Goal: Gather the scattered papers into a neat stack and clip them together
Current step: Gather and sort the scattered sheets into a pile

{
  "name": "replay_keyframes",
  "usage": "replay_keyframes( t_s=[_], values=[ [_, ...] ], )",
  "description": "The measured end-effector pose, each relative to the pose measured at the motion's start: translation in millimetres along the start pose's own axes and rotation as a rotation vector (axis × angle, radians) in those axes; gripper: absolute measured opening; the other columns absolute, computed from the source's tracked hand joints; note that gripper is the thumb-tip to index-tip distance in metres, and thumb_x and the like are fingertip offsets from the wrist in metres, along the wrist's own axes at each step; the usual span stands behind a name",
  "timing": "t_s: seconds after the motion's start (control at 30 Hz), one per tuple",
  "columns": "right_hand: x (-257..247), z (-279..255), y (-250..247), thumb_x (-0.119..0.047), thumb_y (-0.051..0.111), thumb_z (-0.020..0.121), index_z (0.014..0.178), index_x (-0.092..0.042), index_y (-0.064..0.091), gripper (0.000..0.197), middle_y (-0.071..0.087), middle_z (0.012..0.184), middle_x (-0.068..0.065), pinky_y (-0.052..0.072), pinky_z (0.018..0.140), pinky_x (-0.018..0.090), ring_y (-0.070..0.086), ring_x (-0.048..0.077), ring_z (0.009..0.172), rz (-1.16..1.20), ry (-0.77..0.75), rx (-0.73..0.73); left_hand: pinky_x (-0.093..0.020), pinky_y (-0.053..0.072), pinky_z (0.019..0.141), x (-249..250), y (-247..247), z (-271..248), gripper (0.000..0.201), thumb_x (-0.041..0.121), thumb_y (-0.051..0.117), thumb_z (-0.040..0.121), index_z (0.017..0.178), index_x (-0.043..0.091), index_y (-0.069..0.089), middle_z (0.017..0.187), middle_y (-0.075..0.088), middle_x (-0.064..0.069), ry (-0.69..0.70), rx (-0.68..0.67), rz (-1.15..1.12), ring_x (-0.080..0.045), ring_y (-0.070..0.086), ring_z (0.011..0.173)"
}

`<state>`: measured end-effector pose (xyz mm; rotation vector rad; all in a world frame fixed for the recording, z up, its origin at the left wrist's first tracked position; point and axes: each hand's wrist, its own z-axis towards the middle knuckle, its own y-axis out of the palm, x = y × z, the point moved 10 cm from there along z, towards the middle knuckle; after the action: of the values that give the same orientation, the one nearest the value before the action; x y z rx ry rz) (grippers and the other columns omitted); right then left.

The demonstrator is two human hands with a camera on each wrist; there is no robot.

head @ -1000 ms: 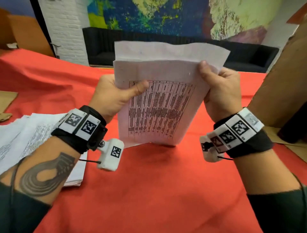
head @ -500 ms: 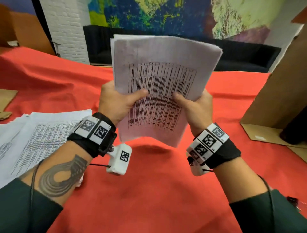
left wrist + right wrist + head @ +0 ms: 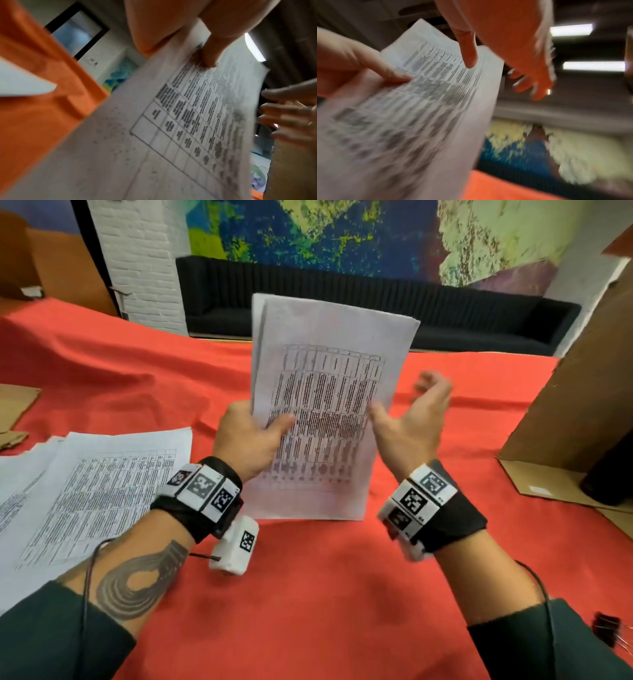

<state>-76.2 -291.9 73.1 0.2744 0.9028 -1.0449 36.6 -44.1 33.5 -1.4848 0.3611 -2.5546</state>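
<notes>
My left hand pinches the sheaf upright, its bottom edge on the red worktop to square it, while my right hand, released beside it, hovers to tap the edge; more papers lie left.

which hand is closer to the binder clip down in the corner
Right. The binder clip lies on the red cloth just beside the right forearm, with the right hand up by the sheets. The left hand holds those sheets, farther across.
</notes>
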Motion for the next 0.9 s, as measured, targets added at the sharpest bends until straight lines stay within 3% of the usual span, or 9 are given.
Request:
replay_keyframes(
  t_s=[0.13,0.2,0.23,0.3,0.37,0.53,0.67,0.8,0.9],
  values=[
    [-99.0,26.0,-20.2,-0.037,0.078,0.067,0.137,-0.032,0.05,0.076,0.056,0.132,-0.015,0.017,0.123,0.056,0.052,0.007,0.127,-0.328,-0.462,-0.014,-0.027,0.031,0.05,68.6,-2.0,2.2,0.032,0.027,0.073,0.087,0.062,0.017,0.056,0.05,0.045,0.002,0.338,-0.097,0.298,-0.02,0.045,0.057],
    [-112.5,45.1,-11.8,-0.029,0.078,0.073,0.104,-0.028,0.07,0.033,0.07,0.088,-0.003,0.044,0.099,0.044,0.058,-0.011,0.085,-0.263,-0.48,-0.191,-0.034,0.02,0.054,92.3,-5.7,4.8,0.035,0.026,0.073,0.087,0.058,0.018,0.056,0.047,0.037,0.008,0.413,-0.106,0.407,-0.031,0.052,0.058],
    [-113.7,52.3,-12.0,-0.025,0.078,0.074,0.085,-0.019,0.074,0.014,0.04,0.07,-0.002,0.047,0.073,0.033,0.051,-0.011,0.067,-0.165,-0.467,-0.248,-0.036,0.022,0.054,93.8,-14.1,10.5,0.039,0.032,0.075,0.086,0.056,0.02,0.054,0.047,0.037,0.006,0.393,-0.06,0.455,-0.036,0.055,0.062],
    [-99.4,62.4,-21.7,-0.017,0.082,0.073,0.072,-0.011,0.078,0.008,0.053,0.06,-0.008,0.038,0.051,0.025,0.044,-0.006,0.059,0.057,-0.349,-0.257,-0.033,0.033,0.056,80.5,-40.0,26.0,0.039,0.051,0.078,0.077,0.06,0.021,0.061,0.053,0.05,0.0,0.294,0.059,0.546,-0.036,0.06,0.067],
    [-61.0,63.2,-32.6,-0.007,0.083,0.075,0.074,-0.008,0.077,0.007,0.058,0.059,-0.016,0.041,0.05,0.02,0.047,-0.004,0.056,0.236,-0.158,-0.196,-0.034,0.043,0.061,52.3,-68.9,36.6,0.041,0.06,0.081,0.069,0.082,0.021,0.077,0.066,0.063,-0.007,0.187,0.169,0.545,-0.031,0.063,0.069],
    [29.0,33.3,-28.6,-0.003,0.079,0.084,0.085,-0.005,0.073,0.006,0.073,0.083,0.009,0.057,0.073,0.038,0.061,0.021,0.078,0.508,0.187,-0.142,-0.025,0.048,0.068,-1.9,-63.5,41.6,0.033,0.027,0.094,0.067,0.091,0.009,0.079,0.077,0.076,0.005,-0.022,0.097,-0.287,-0.007,0.062,0.071],
    [54.7,18.5,-16.4,-0.004,0.075,0.081,0.094,-0.007,0.071,0.014,0.07,0.099,0.02,0.056,0.086,0.049,0.063,0.031,0.092,0.71,0.299,-0.141,-0.019,0.056,0.072,8.2,-45.0,21.8,0.019,0.011,0.088,0.076,0.089,0.019,0.077,0.081,0.078,0.02,0.058,0.102,-0.389,0.004,0.068,0.074],
    [99.3,-19.1,-8.7,0.009,0.075,0.075,0.084,-0.015,0.073,0.025,0.075,0.084,0.003,0.058,0.076,0.04,0.066,0.021,0.079,0.506,0.411,-0.156,-0.017,0.055,0.071,-31.5,-29.6,1.2,0.02,0.02,0.09,0.071,0.086,0.021,0.077,0.08,0.078,0.021,-0.03,0.1,-0.371,0.005,0.069,0.072],
    [135.8,-43.6,-4.9,0.013,0.07,0.058,0.081,-0.009,0.073,0.032,0.074,0.085,0.008,0.057,0.075,0.045,0.066,0.024,0.08,0.392,0.567,-0.158,-0.018,0.057,0.072,-79.5,-19.9,-18.9,0.026,0.02,0.092,0.066,0.086,0.02,0.076,0.078,0.077,0.021,-0.21,0.113,-0.341,0.003,0.072,0.075]
  ],
)
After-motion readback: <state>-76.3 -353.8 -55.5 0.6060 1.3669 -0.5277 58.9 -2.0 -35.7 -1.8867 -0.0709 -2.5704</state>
